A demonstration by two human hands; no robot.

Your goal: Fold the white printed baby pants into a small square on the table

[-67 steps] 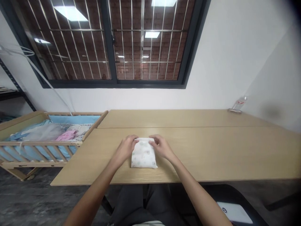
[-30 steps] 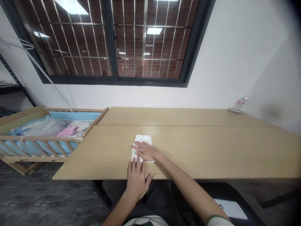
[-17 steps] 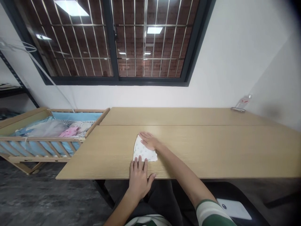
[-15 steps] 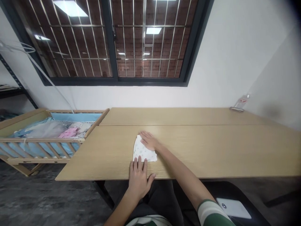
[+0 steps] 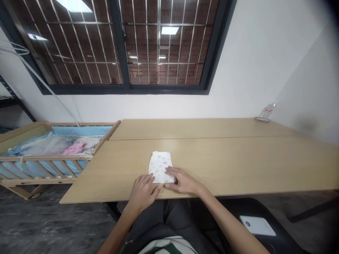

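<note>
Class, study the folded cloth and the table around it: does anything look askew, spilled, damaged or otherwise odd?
Nothing stands out. The folded cloth lies flat and roughly square to the table edge, the left hand and right hand at its near edge. Clothes lie heaped inside the crib, none spilled.

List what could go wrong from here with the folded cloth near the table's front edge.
1. The folded cloth lies close to the near edge of the table. A pull toward the body may slide it off onto the lap.
2. The left hand and right hand touch only the cloth's near end, so lifting from there may let the folds fall open.
</note>
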